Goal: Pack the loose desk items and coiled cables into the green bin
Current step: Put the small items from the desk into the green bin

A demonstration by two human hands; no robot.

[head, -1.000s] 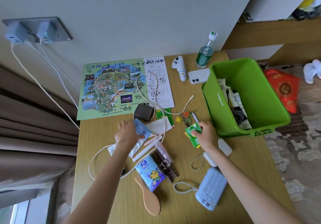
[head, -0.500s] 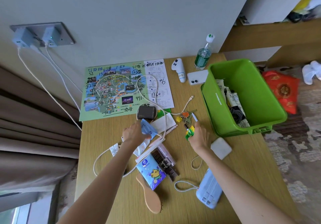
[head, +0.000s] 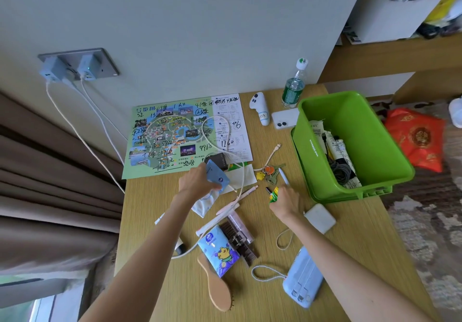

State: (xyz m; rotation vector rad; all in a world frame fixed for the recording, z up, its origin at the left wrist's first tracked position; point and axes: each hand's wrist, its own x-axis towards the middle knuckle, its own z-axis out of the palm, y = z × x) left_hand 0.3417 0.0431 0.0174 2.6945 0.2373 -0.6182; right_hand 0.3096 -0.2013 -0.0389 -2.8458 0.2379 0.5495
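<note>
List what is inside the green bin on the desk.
Inside the green bin, a coiled dark cable lies on white printed papers against the left wall. Anything under them is covered, and the near wall hides the front floor.

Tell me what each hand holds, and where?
Left hand grips a blue packet by its near edge; right hand pinches a green packet by its near end.
</note>
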